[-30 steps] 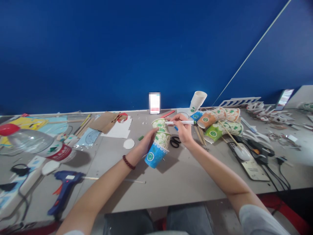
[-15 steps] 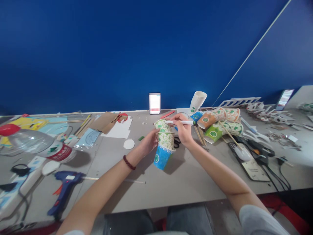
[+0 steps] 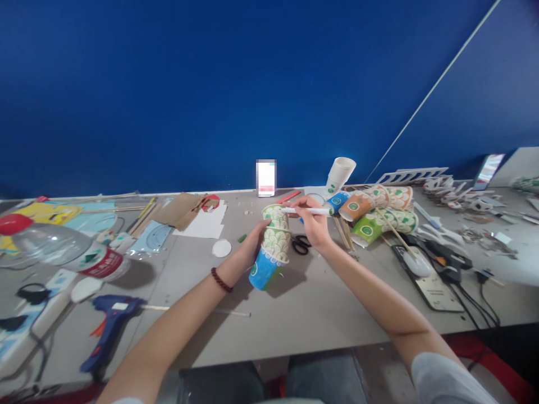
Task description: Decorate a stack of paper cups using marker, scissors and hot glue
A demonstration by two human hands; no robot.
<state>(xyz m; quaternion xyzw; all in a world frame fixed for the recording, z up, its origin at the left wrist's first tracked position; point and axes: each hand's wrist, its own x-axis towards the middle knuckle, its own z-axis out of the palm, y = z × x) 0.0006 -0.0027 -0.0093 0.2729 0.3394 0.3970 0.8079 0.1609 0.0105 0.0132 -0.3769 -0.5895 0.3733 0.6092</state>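
Observation:
My left hand (image 3: 251, 246) is wrapped round a joined column of paper cups (image 3: 275, 241), patterned in green and white above and coloured blue at the bottom end. The column is held tilted over the table, its lower end leaning to the left. In my right hand (image 3: 310, 220) is a white marker pen (image 3: 309, 211), gripped level with its left tip at the upper cup; I cannot tell whether the tip touches the paper. Black-handled scissors (image 3: 300, 244) lie between the cups and my right wrist.
Coloured cup columns (image 3: 365, 229) lie to the right, near a stack of white cups (image 3: 340, 175). On the left are a blue glue gun (image 3: 113, 325), a plastic bottle (image 3: 71, 249) and a power strip (image 3: 37, 320). A phone (image 3: 266, 178) stands against the blue wall.
The cup column has tilted further, its blue lower end swinging left. More of the scissors shows. My right hand and the marker pen have shifted slightly left.

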